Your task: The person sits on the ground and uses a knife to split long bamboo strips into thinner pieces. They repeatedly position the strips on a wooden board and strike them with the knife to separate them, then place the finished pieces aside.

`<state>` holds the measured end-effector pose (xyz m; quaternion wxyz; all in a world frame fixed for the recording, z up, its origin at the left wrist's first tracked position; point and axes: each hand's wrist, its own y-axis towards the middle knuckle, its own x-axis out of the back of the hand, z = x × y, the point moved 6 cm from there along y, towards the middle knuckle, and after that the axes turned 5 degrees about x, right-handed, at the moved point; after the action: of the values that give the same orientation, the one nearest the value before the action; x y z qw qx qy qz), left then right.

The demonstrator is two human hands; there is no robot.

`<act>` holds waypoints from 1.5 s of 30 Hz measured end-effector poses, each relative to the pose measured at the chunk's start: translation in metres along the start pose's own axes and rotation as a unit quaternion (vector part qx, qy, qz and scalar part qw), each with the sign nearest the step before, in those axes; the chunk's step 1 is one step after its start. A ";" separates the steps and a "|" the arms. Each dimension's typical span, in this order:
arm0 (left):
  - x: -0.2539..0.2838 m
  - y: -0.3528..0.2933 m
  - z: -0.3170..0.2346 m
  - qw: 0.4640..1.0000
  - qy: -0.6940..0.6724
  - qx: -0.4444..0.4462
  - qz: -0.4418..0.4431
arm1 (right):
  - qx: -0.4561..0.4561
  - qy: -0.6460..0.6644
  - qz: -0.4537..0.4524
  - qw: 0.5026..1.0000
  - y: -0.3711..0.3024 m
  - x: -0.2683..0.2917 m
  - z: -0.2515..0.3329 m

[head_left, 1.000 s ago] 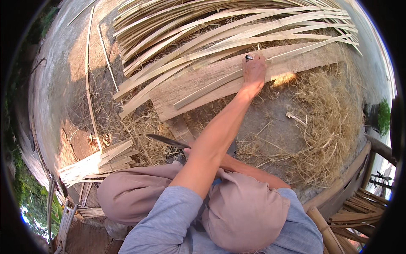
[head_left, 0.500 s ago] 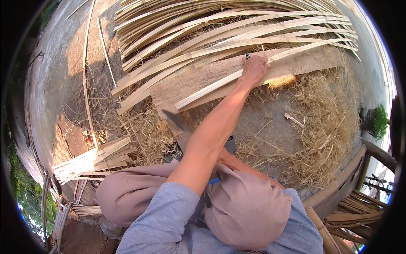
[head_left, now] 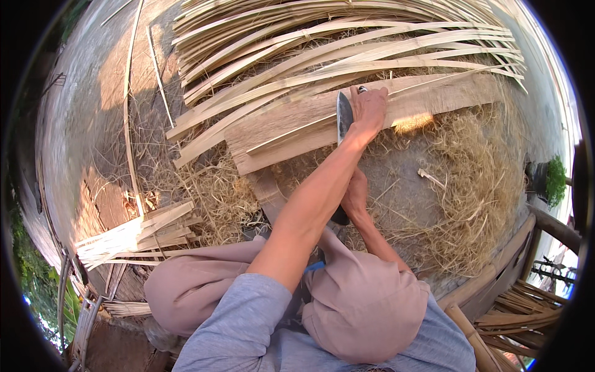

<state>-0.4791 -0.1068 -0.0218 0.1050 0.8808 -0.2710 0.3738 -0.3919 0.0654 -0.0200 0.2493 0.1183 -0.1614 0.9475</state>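
Observation:
A long, pale bamboo strip (head_left: 291, 134) lies across a wide wooden plank (head_left: 446, 100), with its narrow edge facing up. My left hand (head_left: 370, 108) is closed on the strip near its middle, pressing it against the board. From the right comes my other forearm; my right hand (head_left: 354, 191) is partly covered by the left forearm and grips a knife. The dark knife blade (head_left: 343, 115) points away from me and crosses over the strip just left of my left hand. Most of the knife's handle is hidden.
Beyond the plank lies a large heap of bamboo strips (head_left: 322, 53). Curly shavings (head_left: 477, 204) cover the ground at right, with more shavings (head_left: 220, 192) at left. A smaller stack of strips (head_left: 136, 235) sits by my left knee. Bamboo rails (head_left: 489, 276) edge the right side.
The knife has swung up and forward from the lower left, onto the strip. My right hand has come forward from beneath the left arm. The strip has turned from flat to edge-up.

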 end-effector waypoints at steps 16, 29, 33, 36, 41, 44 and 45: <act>-0.002 -0.006 0.015 0.998 -0.010 -0.033 -0.051 | -0.101 0.030 0.062 0.992 -0.016 -0.009 -0.015; 0.003 -0.015 0.008 0.999 0.023 -0.022 -0.023 | -0.049 0.011 0.304 0.951 -0.033 -0.050 -0.013; 0.005 -0.015 0.006 0.995 0.028 -0.062 -0.071 | -0.039 0.040 0.277 0.959 -0.044 -0.065 -0.030; 0.002 -0.017 0.007 0.994 0.044 -0.065 -0.076 | 0.007 -0.036 0.300 0.953 -0.051 -0.074 -0.049; -0.002 -0.014 0.001 0.991 0.069 -0.073 -0.090 | 0.010 0.095 0.190 0.977 -0.044 -0.051 -0.052; 0.000 -0.010 0.005 0.992 0.053 -0.074 -0.084 | 0.058 0.083 0.199 0.975 -0.053 -0.069 -0.057; 0.001 -0.009 0.005 0.992 0.041 -0.080 -0.084 | 0.061 0.057 0.221 0.972 -0.055 -0.074 -0.054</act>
<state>-0.4701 -0.1021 -0.0244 0.2173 0.8732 -0.2207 0.3763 -0.3089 0.0982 -0.0787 0.0344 0.0403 -0.1108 0.9924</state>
